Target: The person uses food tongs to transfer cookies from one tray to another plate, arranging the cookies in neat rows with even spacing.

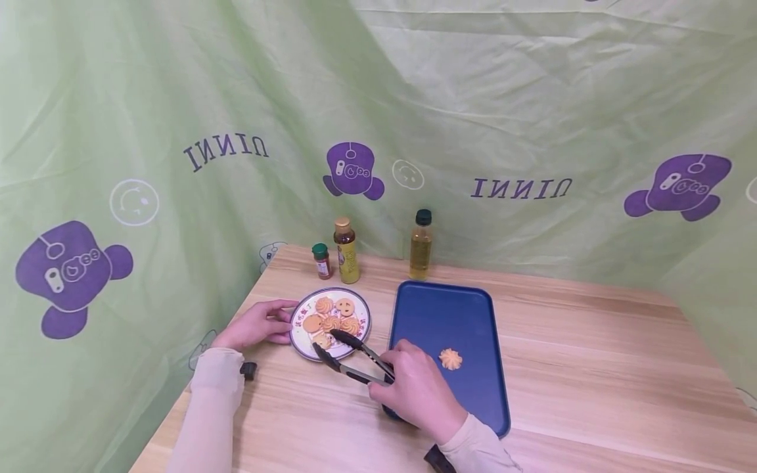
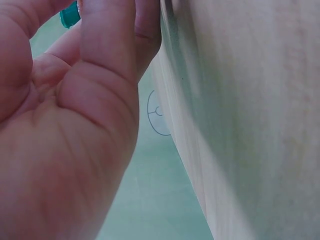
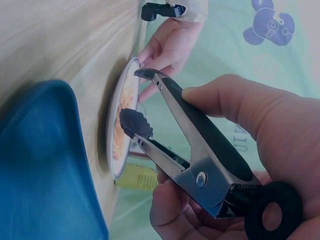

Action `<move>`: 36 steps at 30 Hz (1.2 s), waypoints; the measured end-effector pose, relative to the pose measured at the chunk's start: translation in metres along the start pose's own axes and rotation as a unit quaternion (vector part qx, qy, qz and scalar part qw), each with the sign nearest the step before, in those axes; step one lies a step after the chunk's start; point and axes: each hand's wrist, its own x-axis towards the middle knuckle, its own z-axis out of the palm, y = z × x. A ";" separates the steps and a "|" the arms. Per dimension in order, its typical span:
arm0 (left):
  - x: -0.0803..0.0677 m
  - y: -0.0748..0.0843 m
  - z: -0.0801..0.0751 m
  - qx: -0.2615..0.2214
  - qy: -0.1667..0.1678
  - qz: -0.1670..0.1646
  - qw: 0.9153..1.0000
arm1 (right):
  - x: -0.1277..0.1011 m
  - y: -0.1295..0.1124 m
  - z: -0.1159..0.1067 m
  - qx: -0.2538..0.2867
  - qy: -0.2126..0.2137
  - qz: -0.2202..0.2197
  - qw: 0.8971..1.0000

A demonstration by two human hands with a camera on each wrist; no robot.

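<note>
My right hand [image 1: 416, 387] grips a pair of kitchen tongs [image 3: 200, 132], thumb on one arm and fingers round the other. Their dark tips are spread apart over the near edge of a round plate [image 1: 303, 339] and hold nothing. Several cookies [image 1: 345, 307], some swirled and some round with faces, lie on this white plate with a dark rim. At its left rim, my left hand [image 1: 260, 324] holds the plate with its fingertips. One swirled cookie [image 1: 451, 359] lies on a blue tray [image 1: 440, 312], partly beneath my right hand in the head view.
Behind the plate stand a small green-capped jar [image 1: 322, 263] and a yellow-labelled bottle [image 1: 347, 253]. An oil bottle [image 1: 421, 246] stands just behind the tray. A green printed curtain [image 1: 503, 118] borders the wooden table [image 1: 591, 368] at the back and left.
</note>
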 end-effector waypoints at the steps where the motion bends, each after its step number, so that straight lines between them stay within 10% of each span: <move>1: 0.000 0.000 0.000 -0.001 0.001 -0.003 1.000 | -0.001 0.001 -0.002 0.000 0.002 0.000 1.000; 23: 0.000 0.000 -0.001 0.015 0.009 -0.015 1.000 | -0.052 0.036 -0.035 -0.039 0.030 0.094 0.994; 36: -0.002 0.001 0.001 0.017 0.009 -0.014 1.000 | -0.084 0.073 -0.062 -0.054 -0.005 0.217 0.975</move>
